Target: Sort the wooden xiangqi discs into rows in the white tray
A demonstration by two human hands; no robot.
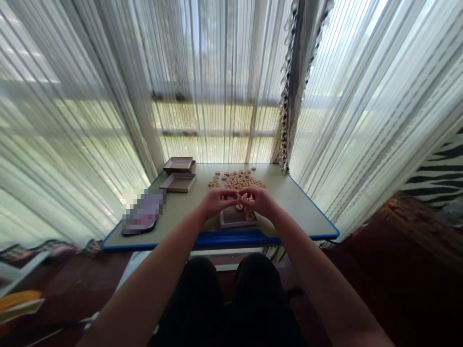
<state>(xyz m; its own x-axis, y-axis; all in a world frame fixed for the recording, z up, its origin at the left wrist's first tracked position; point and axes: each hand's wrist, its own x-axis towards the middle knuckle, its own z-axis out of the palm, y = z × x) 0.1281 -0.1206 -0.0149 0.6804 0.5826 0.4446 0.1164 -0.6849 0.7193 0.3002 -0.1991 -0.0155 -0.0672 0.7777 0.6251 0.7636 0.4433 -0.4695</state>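
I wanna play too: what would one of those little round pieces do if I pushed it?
A round piece would probably slide, not tip, since it looks low and flat. Stood on edge, it might roll, because its outline is round. It's likely light, being much smaller than the right hand.

The surface (296,207) is a pale, greenish-cream tabletop with a blue edge (325,236), widest toward the viewer and narrower at the back. Many small, round, tan pieces (239,180) lie loosely spread over its back middle, close together at the centre, with a few strays set apart at the sides. A shallow open box (231,223) sits at the near edge, about the middle. Toward the back left stands a shallow tray (180,182), and just behind it is another tray (180,164). A flat, dark-edged item (144,212), pixelated beyond recognition, lies at the near left.
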